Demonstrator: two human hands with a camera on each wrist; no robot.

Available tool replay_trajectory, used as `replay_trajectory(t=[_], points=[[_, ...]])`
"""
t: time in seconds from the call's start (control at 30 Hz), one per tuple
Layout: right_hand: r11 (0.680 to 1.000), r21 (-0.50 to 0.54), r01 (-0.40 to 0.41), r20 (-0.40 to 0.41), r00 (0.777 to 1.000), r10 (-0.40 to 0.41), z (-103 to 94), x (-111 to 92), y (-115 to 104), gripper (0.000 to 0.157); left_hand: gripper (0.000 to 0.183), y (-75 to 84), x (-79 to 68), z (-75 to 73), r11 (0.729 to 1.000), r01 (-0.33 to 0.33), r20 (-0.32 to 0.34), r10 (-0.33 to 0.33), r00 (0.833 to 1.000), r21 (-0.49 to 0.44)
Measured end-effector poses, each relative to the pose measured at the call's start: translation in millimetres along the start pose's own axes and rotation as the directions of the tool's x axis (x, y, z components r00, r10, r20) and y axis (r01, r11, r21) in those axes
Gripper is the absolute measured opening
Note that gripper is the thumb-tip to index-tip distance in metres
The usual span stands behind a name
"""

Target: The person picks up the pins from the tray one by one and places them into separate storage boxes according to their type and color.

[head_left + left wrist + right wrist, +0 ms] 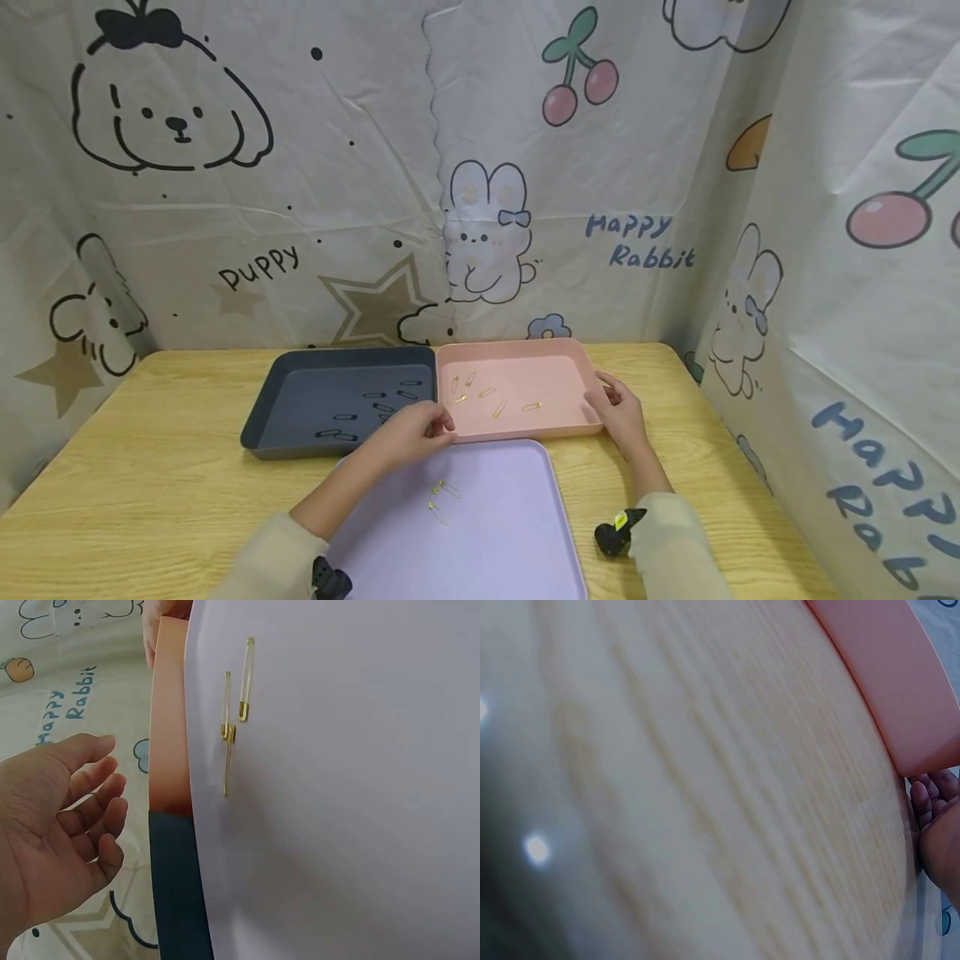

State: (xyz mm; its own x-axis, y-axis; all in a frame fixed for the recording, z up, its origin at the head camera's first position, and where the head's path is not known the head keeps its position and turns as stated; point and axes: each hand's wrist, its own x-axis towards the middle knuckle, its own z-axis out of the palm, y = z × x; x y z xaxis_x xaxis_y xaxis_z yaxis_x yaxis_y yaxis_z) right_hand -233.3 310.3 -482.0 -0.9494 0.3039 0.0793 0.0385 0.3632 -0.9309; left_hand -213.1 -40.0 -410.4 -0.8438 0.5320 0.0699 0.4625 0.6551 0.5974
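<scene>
A pink tray (517,354) lies at the back of the table, with several gold safety pins (487,392) in it. My right hand (621,412) grips its right side, thumb over the rim; in the right wrist view the curled fingers (922,799) show at the tray's corner. My left hand (412,433) hovers near the pink tray's front left corner, fingers loosely bent, holding nothing in the left wrist view. Left of it is a dark grey tray (300,379) with several black safety pins (375,396). In front, a lilac tray (487,542) bears 3 gold safety pins (246,679).
The trays stand on a light wooden table (150,467). Behind and to the right hangs a printed curtain (360,167) with rabbits, cherries and a puppy. The dark and pink trays stand side by side, and the lilac tray's back edge is close to them.
</scene>
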Motion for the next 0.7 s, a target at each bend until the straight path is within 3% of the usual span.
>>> replay_trajectory(t=[0.33, 0.5, 0.7], points=[[1.0, 0.005, -0.014, 0.004, 1.0, 0.014, 0.9, 0.6, -1.6, 0.05, 0.01, -15.4, -30.3, -3.4, 0.997, -0.017, 0.071, 0.011, 0.997, 0.074], [1.0, 0.003, -0.015, -0.002, 1.0, 0.015, 0.1, 1.9, 0.5, 0.05, 0.012, -21.7, -35.6, 0.3, 0.994, -0.028, 0.106, 0.016, 0.994, 0.109], [1.0, 0.001, -0.004, 0.0, 1.0, 0.004, 0.2, 2.1, 0.9, 0.049, 0.008, -27.9, -36.2, 6.7, 0.977, -0.088, 0.132, 0.063, 0.989, 0.196]])
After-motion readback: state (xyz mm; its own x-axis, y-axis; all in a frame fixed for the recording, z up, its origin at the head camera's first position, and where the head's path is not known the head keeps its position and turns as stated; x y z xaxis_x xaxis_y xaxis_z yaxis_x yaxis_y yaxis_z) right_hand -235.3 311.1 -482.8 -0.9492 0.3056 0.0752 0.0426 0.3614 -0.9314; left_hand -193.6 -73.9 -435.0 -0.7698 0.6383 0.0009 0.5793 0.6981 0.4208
